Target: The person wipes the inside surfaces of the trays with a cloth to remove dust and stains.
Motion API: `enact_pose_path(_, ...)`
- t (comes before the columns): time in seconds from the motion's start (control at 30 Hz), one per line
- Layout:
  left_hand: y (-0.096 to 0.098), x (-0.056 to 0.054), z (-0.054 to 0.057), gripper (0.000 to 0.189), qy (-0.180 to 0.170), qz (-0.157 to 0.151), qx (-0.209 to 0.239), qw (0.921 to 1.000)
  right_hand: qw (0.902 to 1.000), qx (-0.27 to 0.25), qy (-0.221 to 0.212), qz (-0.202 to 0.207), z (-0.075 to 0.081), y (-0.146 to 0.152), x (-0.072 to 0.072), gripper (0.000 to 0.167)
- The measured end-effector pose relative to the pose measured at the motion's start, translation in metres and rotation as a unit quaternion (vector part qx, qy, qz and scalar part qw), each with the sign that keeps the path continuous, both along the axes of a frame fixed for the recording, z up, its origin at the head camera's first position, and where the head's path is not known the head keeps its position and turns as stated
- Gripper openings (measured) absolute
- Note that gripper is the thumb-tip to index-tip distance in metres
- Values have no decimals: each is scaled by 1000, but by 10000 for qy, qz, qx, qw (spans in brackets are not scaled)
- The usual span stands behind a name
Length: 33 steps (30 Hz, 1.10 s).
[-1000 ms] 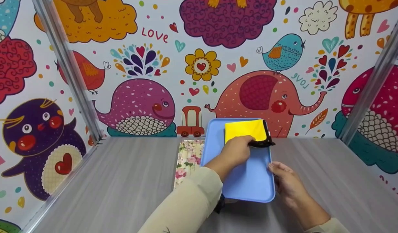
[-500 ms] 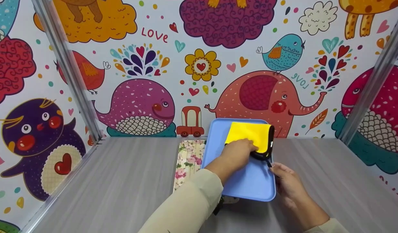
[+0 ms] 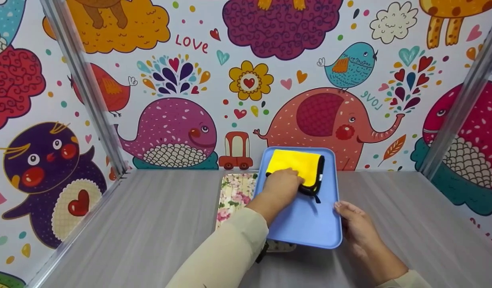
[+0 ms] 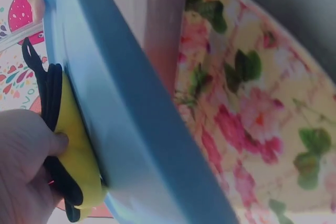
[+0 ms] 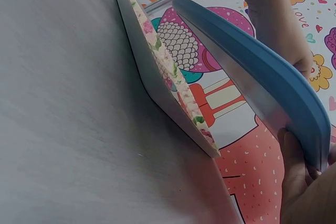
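Note:
My left hand (image 3: 283, 186) grips a folded yellow cloth (image 3: 295, 162) with black edging and a small black loop. The cloth lies against the upper left part of a light blue tray (image 3: 305, 224). In the left wrist view, the thumb presses into the yellow side of the cloth (image 4: 79, 135). At the tray's right edge, my right hand (image 3: 359, 226) holds the rim, thumb on top and fingers underneath. The right wrist view shows the blue tray (image 5: 257, 66) raised and tilted above the table, its underside partly visible.
A floral-patterned board or tray (image 3: 234, 200) lies on the grey wood-grain table (image 3: 158, 224), partly covered by the blue tray in the head view. Printed cartoon panels (image 3: 246, 80) and metal posts (image 3: 86, 88) enclose the back and sides.
The left hand has slid the yellow cloth over the tray, first down and right, then back left. The tray has shifted slightly right, with the right hand still holding its edge.

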State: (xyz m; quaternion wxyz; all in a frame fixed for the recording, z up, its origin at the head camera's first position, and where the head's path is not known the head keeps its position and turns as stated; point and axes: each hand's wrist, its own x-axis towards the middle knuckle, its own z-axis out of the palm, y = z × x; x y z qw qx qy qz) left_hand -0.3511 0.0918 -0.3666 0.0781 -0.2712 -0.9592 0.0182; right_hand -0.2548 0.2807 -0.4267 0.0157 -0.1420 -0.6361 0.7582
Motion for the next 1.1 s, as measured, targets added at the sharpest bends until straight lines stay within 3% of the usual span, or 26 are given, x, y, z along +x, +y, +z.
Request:
enact_pose_path(0.23, -10, -5, 0, 42, -350, 359, 92, 9987, 10000, -8, 33, -6, -1, 1, 1, 20)
enact_pose_path(0.7, -18, -9, -7, 41, -168, 598, 86, 9980, 9997, -148, 170, -68, -4, 0, -1, 18)
enact_pose_path(0.9, -19, -8, -12, 41, -616, 736, 726, 9927, 9996, -206, 140, -98, -3, 0, 0, 18)
enact_pose_path(1.03, -21, -6, -13, 41, -890, 800, 1240, 9850, 9995, -279, 131, -123, -2, 0, 0, 20)
enact_pose_path(1.1, -21, -4, -13, 42, -1094, 902, 1561, 9775, 9994, -308, 124, -128, -2, 0, 0, 20)
